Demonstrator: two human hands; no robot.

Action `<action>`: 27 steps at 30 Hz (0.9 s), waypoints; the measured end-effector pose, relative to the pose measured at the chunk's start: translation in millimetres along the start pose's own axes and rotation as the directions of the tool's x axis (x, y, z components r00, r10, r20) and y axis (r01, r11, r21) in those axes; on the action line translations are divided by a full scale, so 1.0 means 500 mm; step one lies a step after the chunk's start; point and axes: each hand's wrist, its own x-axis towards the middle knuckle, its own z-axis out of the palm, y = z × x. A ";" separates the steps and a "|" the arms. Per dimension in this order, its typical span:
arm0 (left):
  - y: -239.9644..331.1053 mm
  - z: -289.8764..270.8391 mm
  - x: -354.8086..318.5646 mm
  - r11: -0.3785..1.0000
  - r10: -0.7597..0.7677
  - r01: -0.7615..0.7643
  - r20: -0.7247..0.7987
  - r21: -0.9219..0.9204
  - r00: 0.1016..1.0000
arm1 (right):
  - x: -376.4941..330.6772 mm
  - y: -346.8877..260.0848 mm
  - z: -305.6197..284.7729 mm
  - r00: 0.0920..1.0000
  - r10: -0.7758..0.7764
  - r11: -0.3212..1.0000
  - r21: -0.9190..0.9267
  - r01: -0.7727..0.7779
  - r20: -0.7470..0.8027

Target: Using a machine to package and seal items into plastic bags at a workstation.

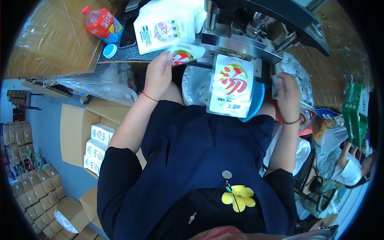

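Observation:
My left hand (158, 76) is closed on the edge of a white pouch (185, 56) with red and green print, which is slightly blurred. It is just in front of a stack of white pouches (170, 30) on the bench. Another white pouch (231, 86) with large red print lies upright in the middle, its top edge at the metal jaw of a press machine (244, 46). Out to the right, my right hand (289, 98) has curled fingers beside a pile of small white packets (298, 72). Whatever is at its blurred fingertips is unclear.
Below the machine is a bin lined with clear plastic (192, 84), beside a blue curved rim (256, 102). A red-labelled bottle (104, 25) and a white cap (110, 51) are at far left. An open carton (78, 134) holds white packs. Another person (352, 170) is at right.

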 end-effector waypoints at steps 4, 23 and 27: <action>0.083 -0.012 0.006 0.700 -0.281 0.429 0.332 -0.571 0.900 | 0.023 -0.091 0.047 0.965 -0.203 0.941 0.306 0.146 0.165; 0.255 0.091 -0.026 -0.060 0.168 0.848 0.832 -0.527 0.529 | 0.064 -0.013 -0.028 0.980 -0.040 0.991 -0.115 0.064 0.193; 0.217 0.096 0.041 -0.190 0.017 0.809 0.822 -0.557 0.570 | 0.037 0.143 0.000 0.992 -0.017 0.934 -0.352 0.061 0.127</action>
